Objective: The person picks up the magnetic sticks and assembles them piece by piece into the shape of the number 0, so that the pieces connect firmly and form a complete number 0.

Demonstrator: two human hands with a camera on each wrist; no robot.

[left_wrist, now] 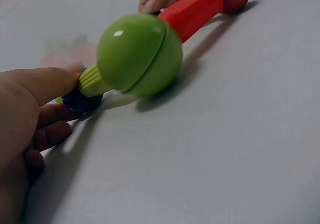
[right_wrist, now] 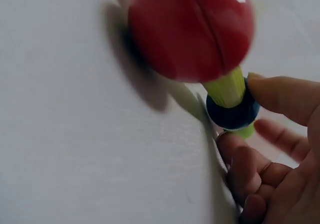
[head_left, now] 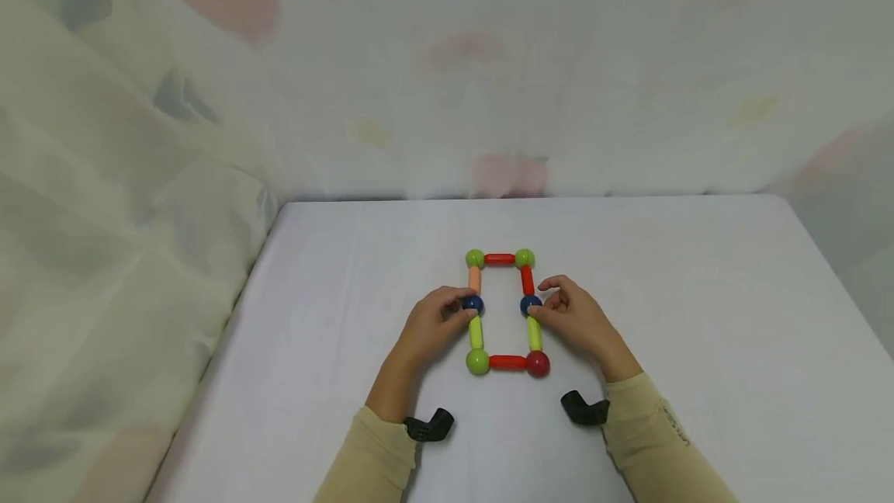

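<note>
A rectangle of coloured rods and balls lies flat on the white table [head_left: 698, 332]. Green balls [head_left: 475, 258] mark its far corners, joined by a red rod [head_left: 499, 258]. At the near corners sit a green ball [head_left: 478, 362] [left_wrist: 139, 54] and a red ball [head_left: 538, 364] [right_wrist: 192, 28], joined by a red rod [head_left: 507, 362] [left_wrist: 192, 11]. My left hand [head_left: 436, 324] pinches the left dark blue ball [head_left: 472, 304] [left_wrist: 82, 99]. My right hand [head_left: 569, 317] pinches the right dark blue ball [head_left: 530, 304] [right_wrist: 234, 115]. Yellow-green rods [head_left: 476, 331] [right_wrist: 226, 89] run from the blue balls to the near corners.
A pale patterned cloth [head_left: 126, 239] hangs behind the table and bunches up along its left side. The table's left edge [head_left: 230, 317] lies close to that cloth. Black wrist mounts [head_left: 429, 425] sit near both sleeves.
</note>
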